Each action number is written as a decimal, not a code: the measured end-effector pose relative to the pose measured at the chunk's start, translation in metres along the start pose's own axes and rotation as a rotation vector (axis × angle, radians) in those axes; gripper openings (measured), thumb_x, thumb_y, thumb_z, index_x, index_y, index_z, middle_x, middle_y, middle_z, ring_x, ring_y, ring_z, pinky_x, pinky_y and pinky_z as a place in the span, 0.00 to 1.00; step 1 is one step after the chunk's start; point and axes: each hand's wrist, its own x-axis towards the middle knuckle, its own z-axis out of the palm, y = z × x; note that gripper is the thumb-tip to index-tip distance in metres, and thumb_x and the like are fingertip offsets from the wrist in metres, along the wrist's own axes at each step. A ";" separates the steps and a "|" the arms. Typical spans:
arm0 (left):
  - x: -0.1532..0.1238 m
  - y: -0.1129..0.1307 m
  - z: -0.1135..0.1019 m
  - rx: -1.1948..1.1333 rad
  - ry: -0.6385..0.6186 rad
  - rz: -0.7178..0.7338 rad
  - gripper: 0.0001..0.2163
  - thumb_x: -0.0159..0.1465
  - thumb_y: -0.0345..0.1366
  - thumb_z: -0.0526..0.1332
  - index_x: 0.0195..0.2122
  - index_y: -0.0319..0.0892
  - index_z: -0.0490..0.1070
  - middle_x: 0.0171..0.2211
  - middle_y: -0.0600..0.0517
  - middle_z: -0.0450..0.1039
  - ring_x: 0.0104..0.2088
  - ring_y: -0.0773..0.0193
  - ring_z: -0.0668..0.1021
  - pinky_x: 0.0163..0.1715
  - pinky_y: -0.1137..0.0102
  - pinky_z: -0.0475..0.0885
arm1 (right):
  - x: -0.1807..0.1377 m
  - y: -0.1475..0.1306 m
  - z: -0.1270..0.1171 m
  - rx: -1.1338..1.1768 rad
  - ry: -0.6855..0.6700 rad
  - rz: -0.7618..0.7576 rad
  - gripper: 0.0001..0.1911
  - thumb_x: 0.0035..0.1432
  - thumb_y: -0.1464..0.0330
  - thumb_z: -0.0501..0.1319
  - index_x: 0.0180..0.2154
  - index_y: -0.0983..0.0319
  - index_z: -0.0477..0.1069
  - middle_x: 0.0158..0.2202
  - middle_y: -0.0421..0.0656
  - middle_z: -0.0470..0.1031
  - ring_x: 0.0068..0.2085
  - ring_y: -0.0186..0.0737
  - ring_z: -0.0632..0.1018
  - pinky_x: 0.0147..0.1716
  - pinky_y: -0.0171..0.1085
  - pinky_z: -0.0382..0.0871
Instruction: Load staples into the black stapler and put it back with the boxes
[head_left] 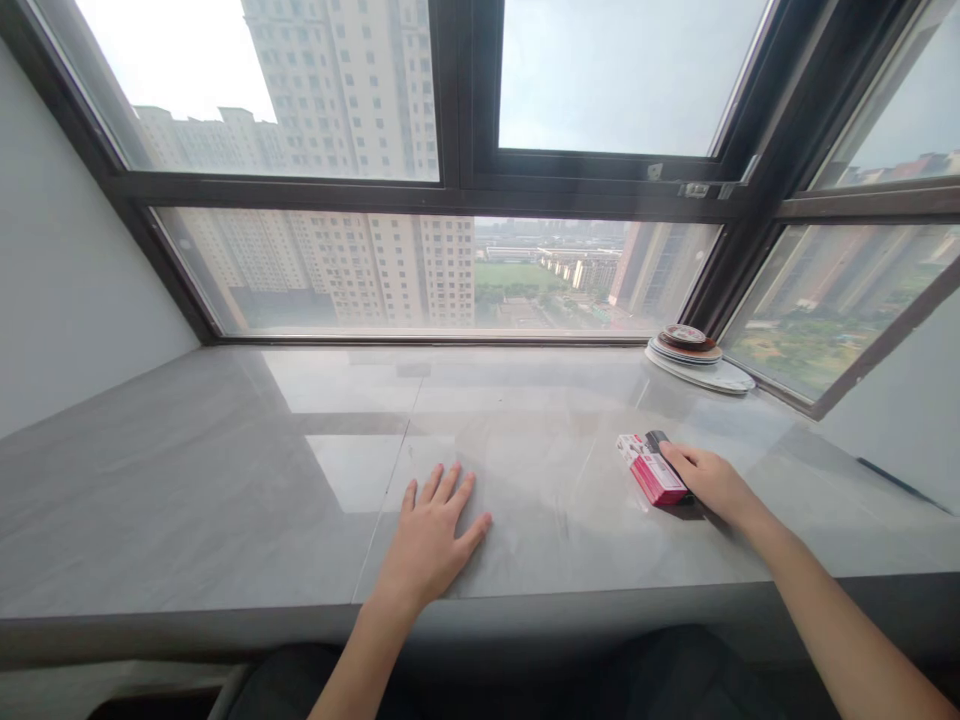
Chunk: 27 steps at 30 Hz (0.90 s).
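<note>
My left hand [431, 535] lies flat on the grey marble window sill [225, 480], palm down, fingers stretched out and slightly apart, holding nothing. My right hand [709, 482] rests further right on the sill, its fingers curled against a small pink and white box [651, 470]. A thin black object [658, 438] lies along the box's far side, under my fingertips. Whether the hand grips the box or only touches it is unclear.
A stack of round plates or coasters [694, 355] sits in the sill's back right corner by the window frame [465, 190]. A white wall [67, 280] borders the left. The sill's front edge [525, 605] runs just before my forearms.
</note>
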 end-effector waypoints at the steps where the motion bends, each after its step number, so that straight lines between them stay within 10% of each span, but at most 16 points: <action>1: 0.000 0.000 0.001 0.000 0.002 -0.001 0.29 0.73 0.57 0.47 0.73 0.56 0.54 0.75 0.54 0.48 0.75 0.50 0.50 0.71 0.45 0.46 | -0.002 -0.004 0.006 0.018 -0.042 -0.018 0.32 0.62 0.42 0.54 0.36 0.62 0.82 0.33 0.48 0.82 0.37 0.49 0.79 0.36 0.38 0.66; 18: 0.009 0.004 -0.005 -0.523 0.201 -0.235 0.24 0.76 0.52 0.43 0.66 0.50 0.65 0.65 0.48 0.69 0.67 0.56 0.67 0.70 0.54 0.53 | -0.083 -0.239 0.170 0.132 -0.091 -0.181 0.26 0.69 0.46 0.51 0.36 0.57 0.76 0.28 0.42 0.77 0.28 0.38 0.73 0.28 0.34 0.53; 27: 0.016 0.044 -0.004 -0.104 0.375 -0.422 0.32 0.64 0.45 0.62 0.67 0.41 0.59 0.55 0.38 0.70 0.56 0.42 0.73 0.51 0.52 0.69 | -0.078 -0.195 0.135 0.260 -0.074 -0.208 0.28 0.68 0.46 0.51 0.32 0.59 0.74 0.20 0.37 0.66 0.24 0.36 0.66 0.26 0.34 0.53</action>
